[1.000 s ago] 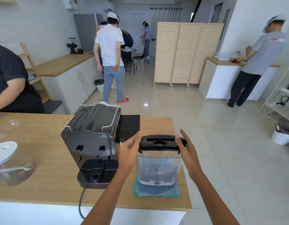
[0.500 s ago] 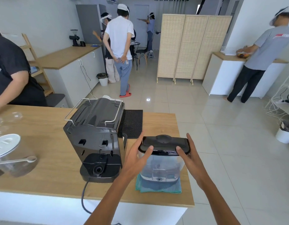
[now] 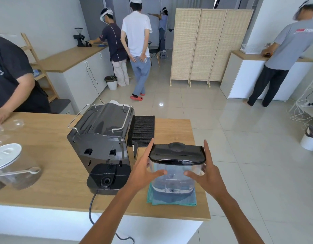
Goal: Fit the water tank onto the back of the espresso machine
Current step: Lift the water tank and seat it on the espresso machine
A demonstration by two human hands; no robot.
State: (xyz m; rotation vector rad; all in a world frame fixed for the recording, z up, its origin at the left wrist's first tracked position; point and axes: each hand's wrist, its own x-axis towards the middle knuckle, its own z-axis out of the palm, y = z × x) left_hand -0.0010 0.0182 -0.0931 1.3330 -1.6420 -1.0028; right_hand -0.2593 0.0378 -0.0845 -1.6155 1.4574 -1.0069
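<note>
The clear water tank (image 3: 173, 180) with a black lid is gripped from both sides, held slightly above a teal cloth (image 3: 171, 199). My left hand (image 3: 143, 170) presses its left side, thumb across the front. My right hand (image 3: 207, 175) holds the right side the same way. The black espresso machine (image 3: 101, 147) stands just left of the tank, its back facing me, with the round tank socket low on its base and the power cord running off the counter edge.
A wooden counter (image 3: 46, 187) carries a black rubber mat (image 3: 143, 130) behind the tank and a clear jar with a white lid and spoon (image 3: 9, 166) at the left. A person in black (image 3: 13, 76) leans on the far left. Several people stand beyond.
Both hands have closed around the tank's sides, thumbs now across the front, and the tank has risen a little off the cloth. My view has shifted closer.
</note>
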